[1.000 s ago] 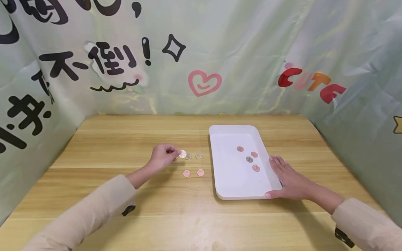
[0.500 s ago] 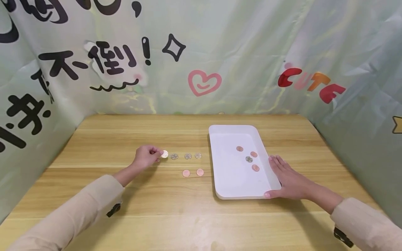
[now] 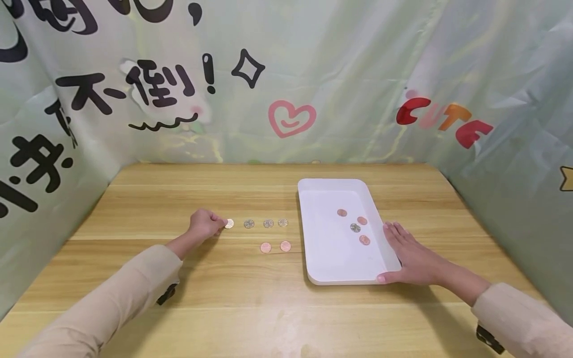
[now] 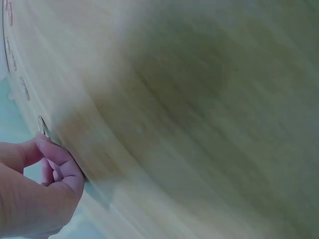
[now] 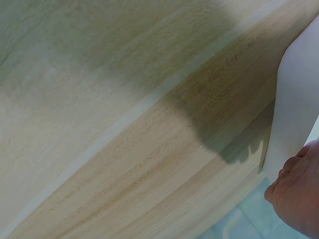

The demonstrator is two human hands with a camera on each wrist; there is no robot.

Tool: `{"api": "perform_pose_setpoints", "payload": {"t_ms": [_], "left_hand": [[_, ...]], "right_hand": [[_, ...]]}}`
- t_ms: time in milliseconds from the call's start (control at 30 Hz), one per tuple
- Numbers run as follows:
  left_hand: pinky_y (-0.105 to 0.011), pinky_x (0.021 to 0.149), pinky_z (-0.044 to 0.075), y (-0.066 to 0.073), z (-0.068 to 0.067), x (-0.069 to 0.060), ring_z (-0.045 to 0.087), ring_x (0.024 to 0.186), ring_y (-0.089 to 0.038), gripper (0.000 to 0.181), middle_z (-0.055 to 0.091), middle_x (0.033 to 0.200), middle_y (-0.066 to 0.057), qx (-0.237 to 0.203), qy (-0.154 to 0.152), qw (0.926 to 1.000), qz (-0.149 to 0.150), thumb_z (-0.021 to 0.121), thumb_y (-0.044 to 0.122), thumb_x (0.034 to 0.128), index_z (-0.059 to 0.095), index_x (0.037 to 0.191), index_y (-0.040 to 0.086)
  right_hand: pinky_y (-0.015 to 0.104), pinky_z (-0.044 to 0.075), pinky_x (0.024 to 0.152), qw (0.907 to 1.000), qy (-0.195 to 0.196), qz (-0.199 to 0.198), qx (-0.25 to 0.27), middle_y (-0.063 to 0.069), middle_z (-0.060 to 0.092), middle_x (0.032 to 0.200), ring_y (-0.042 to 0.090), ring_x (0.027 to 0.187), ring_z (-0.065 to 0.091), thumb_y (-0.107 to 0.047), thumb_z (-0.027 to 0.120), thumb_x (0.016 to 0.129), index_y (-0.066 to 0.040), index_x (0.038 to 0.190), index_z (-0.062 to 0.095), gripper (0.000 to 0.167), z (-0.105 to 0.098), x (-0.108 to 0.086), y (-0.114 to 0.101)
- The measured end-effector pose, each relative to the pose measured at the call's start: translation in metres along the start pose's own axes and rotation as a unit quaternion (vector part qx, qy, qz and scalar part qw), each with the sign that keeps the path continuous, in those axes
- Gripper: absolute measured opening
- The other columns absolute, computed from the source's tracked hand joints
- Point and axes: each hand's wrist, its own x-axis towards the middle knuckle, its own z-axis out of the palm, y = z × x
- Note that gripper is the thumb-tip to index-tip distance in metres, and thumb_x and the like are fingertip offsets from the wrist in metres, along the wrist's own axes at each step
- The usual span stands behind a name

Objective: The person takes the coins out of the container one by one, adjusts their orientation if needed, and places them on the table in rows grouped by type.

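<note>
My left hand pinches the edge of a silver coin at the left end of a row of silver coins. In the left wrist view, thumb and index finger meet on that coin, which looks slightly tilted against the table. To its right lie three silver coins, among them a middle one. Two copper coins, one a left copper coin, lie in a nearer row. My right hand rests with straight fingers along the right side of a white tray, thumb at its near corner.
Inside the tray are one silver coin and three copper coins, one near the back. The wooden table runs back to a printed curtain, which also closes off both sides.
My left hand has moved left with the pinched silver coin, away from the other silver coins, then lowered it to the row's left end. My right hand and the tray stay put.
</note>
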Motion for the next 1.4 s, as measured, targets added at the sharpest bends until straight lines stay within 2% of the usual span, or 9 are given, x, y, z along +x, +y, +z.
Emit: {"api": "perform_pose_setpoints", "payload": {"t_ms": [133, 300, 533, 633, 733, 833, 933, 1200, 1400], "left_hand": [[-0.018, 0.052, 0.048, 0.003, 0.001, -0.001, 0.057, 0.054, -0.008, 0.019, 0.069, 0.076, -0.018, 0.028, 0.003, 0.9996, 0.001, 0.064, 0.012, 0.0859, 0.066, 0.085, -0.007], [-0.018, 0.051, 0.047, 0.006, 0.002, -0.001, 0.056, 0.053, -0.009, 0.019, 0.069, 0.075, -0.016, 0.049, 0.004, 0.9988, -0.004, 0.064, 0.013, 0.0864, 0.064, 0.079, -0.005], [-0.016, 0.047, 0.042, 0.006, 0.002, -0.004, 0.051, 0.053, -0.008, 0.018, 0.068, 0.079, -0.017, 0.04, 0.014, 0.9991, 0.008, 0.061, 0.011, 0.0873, 0.065, 0.083, -0.006], [-0.017, 0.048, 0.041, 0.006, 0.002, -0.006, 0.05, 0.056, -0.009, 0.018, 0.068, 0.081, -0.018, 0.031, 0.034, 0.9982, 0.037, 0.059, 0.01, 0.0875, 0.065, 0.084, -0.007], [-0.018, 0.049, 0.04, 0.009, 0.002, -0.008, 0.048, 0.058, -0.01, 0.019, 0.065, 0.075, -0.015, 0.029, 0.06, 0.994, 0.087, 0.06, 0.011, 0.0874, 0.065, 0.082, -0.007], [-0.018, 0.05, 0.041, 0.014, 0.004, -0.01, 0.05, 0.057, -0.01, 0.018, 0.062, 0.068, -0.013, 0.016, 0.069, 0.9888, 0.132, 0.063, 0.01, 0.0868, 0.065, 0.081, -0.008], [-0.017, 0.05, 0.045, 0.021, 0.007, -0.013, 0.055, 0.055, -0.012, 0.018, 0.062, 0.069, -0.013, -0.013, 0.059, 0.9878, 0.144, 0.064, 0.009, 0.0864, 0.065, 0.084, -0.009], [-0.015, 0.051, 0.048, 0.039, 0.02, -0.019, 0.064, 0.064, -0.026, 0.02, 0.065, 0.074, -0.017, -0.073, 0.026, 0.987, 0.141, 0.064, 0.01, 0.0867, 0.065, 0.089, -0.009], [-0.024, 0.057, 0.054, 0.053, 0.032, -0.022, 0.065, 0.072, -0.035, 0.019, 0.065, 0.076, -0.017, -0.101, 0.014, 0.9846, 0.142, 0.066, 0.01, 0.0855, 0.065, 0.089, -0.008]], "right_hand": [[0.028, -0.014, 0.115, 1.0, 0.0, 0.0, 0.001, 0.036, 0.01, 0.148, 0.049, 0.138, 0.004, -0.053, 0.07, 0.071, 0.015, 0.141, 0.01, 0.115, 0.0, 0.0, 0.0], [0.019, -0.019, 0.11, 1.0, 0.002, -0.002, 0.0, 0.036, 0.01, 0.148, 0.049, 0.138, 0.004, -0.053, 0.07, 0.071, 0.016, 0.141, 0.011, 0.114, 0.0, 0.0, 0.0], [0.013, -0.021, 0.105, 1.0, 0.004, -0.001, -0.005, 0.036, 0.011, 0.148, 0.05, 0.138, 0.005, -0.053, 0.07, 0.071, 0.016, 0.141, 0.012, 0.114, 0.001, -0.001, 0.0], [0.015, -0.02, 0.107, 1.0, 0.003, -0.001, -0.002, 0.036, 0.01, 0.148, 0.049, 0.138, 0.005, -0.053, 0.07, 0.071, 0.016, 0.141, 0.011, 0.114, 0.001, 0.0, 0.0], [0.019, -0.018, 0.11, 1.0, 0.001, 0.0, 0.0, 0.036, 0.01, 0.148, 0.049, 0.138, 0.004, -0.053, 0.07, 0.071, 0.016, 0.141, 0.011, 0.114, 0.001, 0.0, 0.0], [0.025, -0.015, 0.113, 1.0, 0.0, 0.002, 0.003, 0.036, 0.01, 0.148, 0.05, 0.138, 0.004, -0.053, 0.07, 0.071, 0.016, 0.141, 0.011, 0.114, 0.0, 0.0, 0.0], [0.027, -0.014, 0.114, 1.0, 0.0, 0.001, 0.004, 0.036, 0.01, 0.148, 0.05, 0.138, 0.005, -0.052, 0.07, 0.071, 0.016, 0.141, 0.011, 0.114, 0.0, 0.0, 0.0], [0.016, -0.019, 0.108, 1.0, 0.003, -0.004, -0.004, 0.037, 0.01, 0.148, 0.05, 0.138, 0.005, -0.053, 0.07, 0.071, 0.016, 0.141, 0.011, 0.115, 0.0, 0.0, 0.0], [0.02, -0.018, 0.11, 1.0, -0.001, 0.002, -0.001, 0.036, 0.009, 0.148, 0.05, 0.138, 0.004, -0.053, 0.07, 0.071, 0.015, 0.141, 0.01, 0.115, 0.0, 0.0, 0.001]]}}
